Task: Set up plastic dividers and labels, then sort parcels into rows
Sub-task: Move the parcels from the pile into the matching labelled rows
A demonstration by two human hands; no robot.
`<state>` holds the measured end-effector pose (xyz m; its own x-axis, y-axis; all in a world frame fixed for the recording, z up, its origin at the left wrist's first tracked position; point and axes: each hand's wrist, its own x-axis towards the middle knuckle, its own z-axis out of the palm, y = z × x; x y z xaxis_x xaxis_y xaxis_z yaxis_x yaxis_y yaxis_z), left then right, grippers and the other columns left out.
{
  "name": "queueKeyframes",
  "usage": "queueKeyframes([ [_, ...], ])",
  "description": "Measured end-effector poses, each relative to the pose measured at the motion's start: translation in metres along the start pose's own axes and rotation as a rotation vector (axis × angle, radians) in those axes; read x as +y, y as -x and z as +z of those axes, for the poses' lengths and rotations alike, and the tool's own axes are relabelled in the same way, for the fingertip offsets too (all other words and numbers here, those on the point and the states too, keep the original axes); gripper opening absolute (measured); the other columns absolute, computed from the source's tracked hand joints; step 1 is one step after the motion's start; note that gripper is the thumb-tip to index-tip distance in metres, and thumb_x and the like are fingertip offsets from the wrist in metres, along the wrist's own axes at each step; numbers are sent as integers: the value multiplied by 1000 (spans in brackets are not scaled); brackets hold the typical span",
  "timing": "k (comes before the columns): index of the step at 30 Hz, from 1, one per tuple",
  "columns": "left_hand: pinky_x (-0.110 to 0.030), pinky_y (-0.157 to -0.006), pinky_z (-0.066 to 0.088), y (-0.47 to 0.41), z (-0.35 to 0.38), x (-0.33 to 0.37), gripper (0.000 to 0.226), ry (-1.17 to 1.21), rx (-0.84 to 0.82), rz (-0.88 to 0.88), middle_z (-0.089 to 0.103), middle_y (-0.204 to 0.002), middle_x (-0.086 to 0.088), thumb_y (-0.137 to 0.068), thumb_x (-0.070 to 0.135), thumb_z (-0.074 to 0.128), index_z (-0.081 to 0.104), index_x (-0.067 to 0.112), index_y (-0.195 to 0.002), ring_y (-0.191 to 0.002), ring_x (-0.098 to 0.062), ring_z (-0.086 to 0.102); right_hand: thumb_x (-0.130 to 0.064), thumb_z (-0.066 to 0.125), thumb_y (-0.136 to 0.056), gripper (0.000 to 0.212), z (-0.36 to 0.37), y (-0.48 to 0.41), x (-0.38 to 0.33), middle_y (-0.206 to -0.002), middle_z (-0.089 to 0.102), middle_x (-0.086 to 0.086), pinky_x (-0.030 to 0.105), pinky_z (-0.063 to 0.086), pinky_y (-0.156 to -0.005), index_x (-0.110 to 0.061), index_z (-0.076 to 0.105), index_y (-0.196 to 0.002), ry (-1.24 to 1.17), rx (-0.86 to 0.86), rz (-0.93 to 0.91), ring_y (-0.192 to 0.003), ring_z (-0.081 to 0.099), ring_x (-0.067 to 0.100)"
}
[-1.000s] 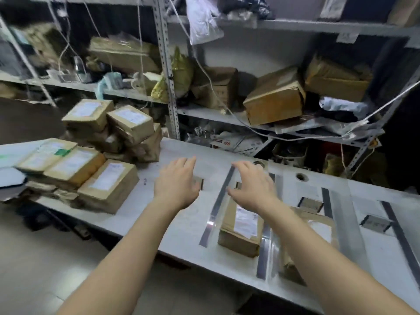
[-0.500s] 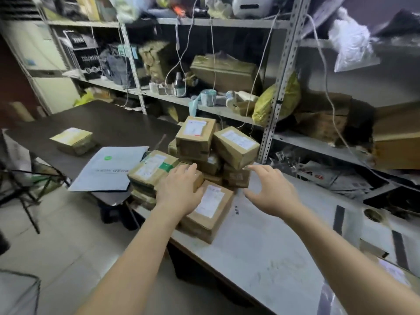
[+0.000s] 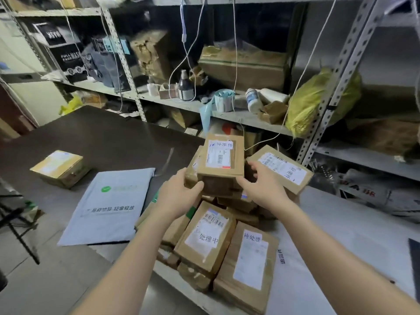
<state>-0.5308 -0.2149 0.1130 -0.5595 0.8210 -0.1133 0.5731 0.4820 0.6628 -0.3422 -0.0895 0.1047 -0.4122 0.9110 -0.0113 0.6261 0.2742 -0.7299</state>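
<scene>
A heap of brown cardboard parcels with white labels sits on the left end of the white table (image 3: 341, 235). The top parcel (image 3: 221, 160) carries a white shipping label. My left hand (image 3: 179, 194) grips its near left corner and my right hand (image 3: 261, 185) grips its near right side. Another labelled parcel (image 3: 281, 171) leans just right of it. Two more parcels lie in front, one (image 3: 206, 237) in the middle and one (image 3: 247, 267) to its right. No dividers show except a dark strip (image 3: 413, 258) at the right edge.
A dark table (image 3: 91, 137) on the left holds a grey mailer bag (image 3: 109, 205) and a single small box (image 3: 60, 168). Metal shelving (image 3: 227, 114) behind is crowded with boxes, bottles, a yellow bag (image 3: 318, 103) and hanging cables.
My view swung left from the divider rows to the parcel heap. Both hands travelled to the heap and closed on the top parcel.
</scene>
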Motion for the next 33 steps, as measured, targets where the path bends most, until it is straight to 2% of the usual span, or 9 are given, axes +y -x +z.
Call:
queueKeyframes([
  [3, -43, -105, 44, -43, 4, -12, 65, 108, -97, -21, 52, -149, 1, -96, 55, 56, 37, 29, -153, -131, -24, 52, -46, 66, -94, 68, 20, -25, -8, -149, 53, -1, 37, 44, -104, -22, 41, -152, -60, 15, 101, -134, 52, 21],
  [7, -48, -108, 45, -94, 14, -15, 80, 234, -213, -20, 54, -147, 1, -84, 74, 50, 38, 32, -151, -129, -26, 55, -49, 69, -92, 68, 45, -46, -19, -141, 58, -3, 29, 50, -87, -24, 44, -150, -119, 86, 247, -129, 55, 21],
  [11, -48, -107, 45, -115, 29, -14, 62, 400, -301, 28, 56, -139, 10, -94, 56, 56, 36, 36, -149, -126, -22, 54, -53, 71, -87, 62, 61, -51, -34, -123, 62, -15, 37, 53, -98, -29, 53, -142, -182, 165, 340, -112, 60, 12],
  [14, -47, -104, 48, -123, 31, -20, 56, 439, -294, 60, 59, -129, 12, -96, 49, 58, 38, 38, -147, -118, -20, 57, -51, 75, -84, 63, 68, -46, -42, -125, 67, -13, 43, 57, -96, -31, 56, -140, -224, 210, 369, -112, 63, 12],
  [17, -44, -95, 51, -123, 18, -24, 51, 398, -271, 115, 59, -116, 18, -95, 48, 59, 41, 47, -143, -108, -17, 58, -51, 75, -85, 62, 74, -33, -50, -125, 67, -16, 39, 57, -96, -30, 57, -141, -244, 236, 359, -110, 63, 7],
  [21, -45, -89, 51, -111, 0, -12, 38, 280, -206, 198, 63, -109, 17, -91, 56, 56, 44, 50, -127, -100, -22, 60, -44, 75, -87, 51, 68, -9, -60, -105, 62, -33, 22, 51, -90, -34, 60, -135, -341, 314, 341, -102, 59, -9],
  [27, -39, -87, 43, -59, -10, 34, 47, 307, -160, 352, 53, -97, 28, -93, 55, 57, 40, 53, -136, -101, -17, 52, -53, 75, -81, 53, 18, 38, -64, -115, 70, -23, 32, 55, -94, -37, 63, -130, -402, 423, 266, -107, 64, -1],
  [30, -47, -95, 52, -22, 6, 63, 52, 347, -232, 419, 62, -109, 26, -80, 66, 58, 40, 58, -128, -110, -20, 62, -48, 77, -81, 45, -18, 83, -48, -113, 71, -21, 38, 58, -94, -37, 66, -122, -417, 504, 267, -105, 66, 1],
  [33, -48, -99, 51, 35, 37, 96, 59, 338, -275, 483, 66, -122, 17, -82, 65, 59, 45, 51, -137, -115, -21, 62, -46, 78, -80, 44, -58, 142, -18, -109, 72, -20, 38, 59, -92, -34, 67, -121, -411, 561, 279, -102, 67, 2],
])
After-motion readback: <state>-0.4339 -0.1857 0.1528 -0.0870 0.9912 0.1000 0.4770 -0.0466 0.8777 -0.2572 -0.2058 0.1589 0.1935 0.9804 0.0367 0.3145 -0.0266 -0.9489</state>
